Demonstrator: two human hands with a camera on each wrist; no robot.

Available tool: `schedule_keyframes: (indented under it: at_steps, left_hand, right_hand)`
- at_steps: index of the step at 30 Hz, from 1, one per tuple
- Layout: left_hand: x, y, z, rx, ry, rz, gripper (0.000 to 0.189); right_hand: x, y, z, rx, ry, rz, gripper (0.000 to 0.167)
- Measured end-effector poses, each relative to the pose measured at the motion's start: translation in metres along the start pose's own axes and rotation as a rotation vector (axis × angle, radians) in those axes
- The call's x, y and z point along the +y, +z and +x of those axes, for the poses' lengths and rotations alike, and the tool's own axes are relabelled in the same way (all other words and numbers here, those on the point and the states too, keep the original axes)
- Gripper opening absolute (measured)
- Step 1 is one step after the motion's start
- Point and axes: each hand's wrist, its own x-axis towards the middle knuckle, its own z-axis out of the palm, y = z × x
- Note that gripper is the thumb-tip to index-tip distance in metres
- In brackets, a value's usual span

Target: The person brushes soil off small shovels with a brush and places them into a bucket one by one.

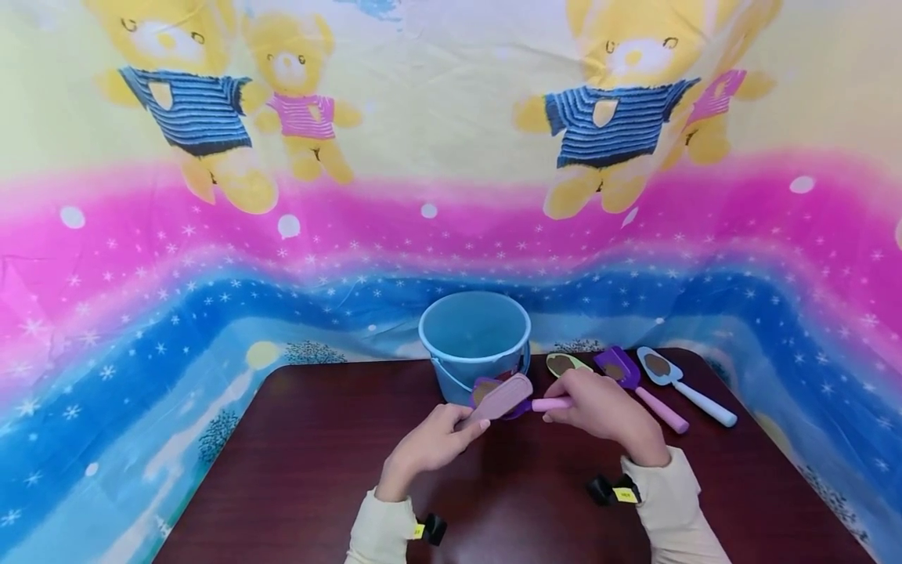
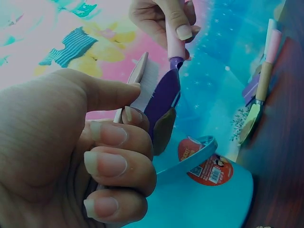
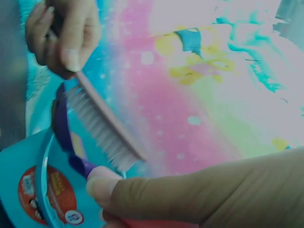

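My left hand [image 1: 431, 442] grips a pink brush [image 1: 502, 396] by its handle, with white bristles [image 3: 97, 126] turned to a purple toy shovel [image 2: 164, 92]. The shovel's pink handle [image 1: 552, 404] is pinched between the thumb and fingers of my right hand [image 1: 599, 406]. On the purple blade sits a brown patch [image 2: 165, 132]. In the right wrist view the bristle tips are right at the blade. Brush and shovel are held up in front of a light blue bucket [image 1: 451, 380], overlapping its lower wall in the head view.
At the right back of the dark wooden table [image 1: 338, 470] lie a green shovel [image 1: 564, 362], another purple shovel [image 1: 620, 366] with a pink handle, and a pale blue shovel [image 1: 665, 368], each with a brown patch. A cloth printed with bears [image 1: 190, 110] hangs behind.
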Motion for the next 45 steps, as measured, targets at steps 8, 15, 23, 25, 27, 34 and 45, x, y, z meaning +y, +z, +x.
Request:
schedule_keyframes:
  at_steps: [8, 15, 23, 25, 27, 34, 45]
  left_hand:
    - [0.004, 0.012, -0.004, 0.011, -0.054, 0.141, 0.035]
    - [0.004, 0.018, -0.004, 0.009, -0.137, 0.215, 0.039]
    - [-0.001, 0.01, -0.006, 0.008, -0.151, 0.22, 0.042]
    - [-0.001, 0.007, -0.007, 0.009, -0.143, 0.21, 0.042]
    - [-0.001, 0.005, -0.008, 0.015, -0.142, 0.21, 0.041]
    - [-0.002, -0.004, -0.01, 0.033, -0.148, 0.202, 0.036]
    - [-0.014, -0.018, -0.016, 0.048, -0.102, 0.082, 0.026]
  right_hand:
    - [-0.009, 0.004, -0.004, 0.023, 0.077, -0.035, 0.007]
    - [-0.005, 0.009, -0.006, 0.018, 0.099, -0.05, 0.006]
    - [-0.001, 0.009, -0.004, 0.008, 0.121, -0.038, 0.007]
    - [0.0, 0.008, -0.004, 0.01, 0.123, -0.034, 0.008]
    - [0.0, 0.008, -0.004, 0.011, 0.119, -0.032, 0.007]
    - [0.002, 0.007, -0.003, 0.012, 0.116, -0.028, 0.008]
    - [0.006, 0.003, -0.005, 0.05, 0.135, -0.047, 0.009]
